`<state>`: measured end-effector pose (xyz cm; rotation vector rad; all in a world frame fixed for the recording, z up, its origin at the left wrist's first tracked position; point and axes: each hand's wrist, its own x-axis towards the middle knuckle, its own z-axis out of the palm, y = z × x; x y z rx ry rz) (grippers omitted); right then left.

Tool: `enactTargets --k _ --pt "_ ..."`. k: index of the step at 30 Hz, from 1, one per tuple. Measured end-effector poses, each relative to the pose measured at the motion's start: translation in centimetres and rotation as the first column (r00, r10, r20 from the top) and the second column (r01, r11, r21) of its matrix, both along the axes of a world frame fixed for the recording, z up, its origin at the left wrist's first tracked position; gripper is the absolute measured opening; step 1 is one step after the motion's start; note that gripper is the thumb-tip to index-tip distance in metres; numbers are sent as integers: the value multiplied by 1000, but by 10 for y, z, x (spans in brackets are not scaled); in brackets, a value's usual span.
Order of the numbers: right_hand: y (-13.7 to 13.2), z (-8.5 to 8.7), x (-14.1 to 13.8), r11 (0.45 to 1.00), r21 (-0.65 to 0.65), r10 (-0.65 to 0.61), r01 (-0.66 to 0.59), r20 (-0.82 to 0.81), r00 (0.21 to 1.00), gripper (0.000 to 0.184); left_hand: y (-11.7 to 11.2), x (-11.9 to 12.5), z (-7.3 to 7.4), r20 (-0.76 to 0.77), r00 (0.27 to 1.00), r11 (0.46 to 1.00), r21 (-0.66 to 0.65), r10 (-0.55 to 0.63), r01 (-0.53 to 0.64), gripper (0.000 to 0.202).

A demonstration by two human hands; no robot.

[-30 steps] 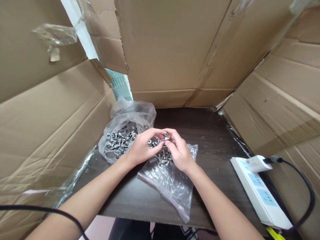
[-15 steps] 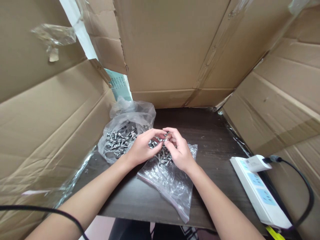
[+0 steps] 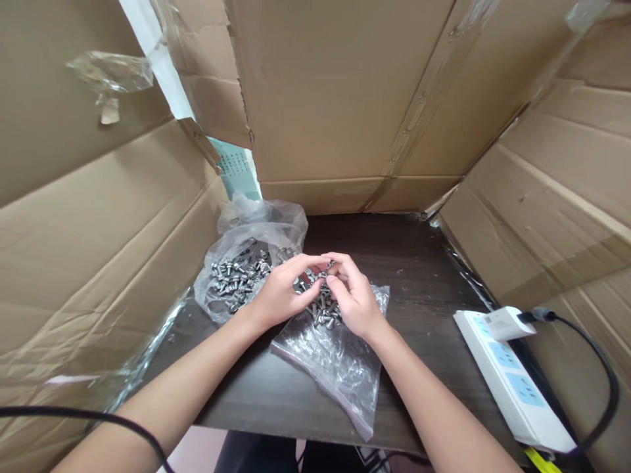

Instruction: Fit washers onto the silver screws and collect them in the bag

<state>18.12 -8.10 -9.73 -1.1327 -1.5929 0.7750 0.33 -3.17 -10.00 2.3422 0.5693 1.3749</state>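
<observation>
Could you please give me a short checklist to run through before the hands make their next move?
1. Left hand and right hand close together over the loose screws: ok.
2. Small metal piece at the fingers: ok.
3. Firm grip on it by each hand: cannot tell; it is small and partly hidden.
4. Loose screws lying on, not inside, the flat bag: cannot tell.
5. Power strip away from both hands: ok, it lies off to the right.
</observation>
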Motion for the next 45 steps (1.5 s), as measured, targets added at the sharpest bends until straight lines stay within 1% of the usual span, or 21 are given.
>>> enactTargets --k 6,11,16,22,25,27,30,32,38,41,45 --pt "-1 2 0 999 -29 -43 44 40 998 32 -1 0 2 5 1000 1000 1 0 0 25" --pt "0 1 -1 999 16 -40 40 28 999 31 0 1 1 16 1000 1000 -3 0 0 25" --pt "0 0 -1 996 57 -69 66 44 997 39 0 1 3 27 1000 1000 -7 4 -4 28" --pt "1 -1 -1 997 35 -67 66 26 997 33 -2 1 5 -17 1000 1000 0 -26 26 27" --pt "0 -1 -1 996 28 -80 79 31 996 32 -3 1 6 -52 998 999 -14 -44 43 29" --pt "0 -1 0 998 23 -65 65 20 998 32 -4 1 7 -63 997 999 -13 -48 47 30" --pt "-1 0 0 999 25 -24 24 3 1000 37 -4 1 8 -58 998 999 -4 -34 34 30" --pt "-1 -1 0 999 31 -21 21 12 1000 40 -3 1 8 -55 998 1000 4 -19 19 30" --pt "0 -2 -1 1000 19 -19 18 27 999 37 -1 0 5 -16 999 997 63 43 -42 23" --pt "0 -1 -1 999 27 -25 25 19 1000 36 -1 1 4 -8 999 995 80 53 -52 24" --pt "0 -1 -2 999 43 -25 24 15 1000 34 -1 1 4 -16 999 996 73 44 -43 25"
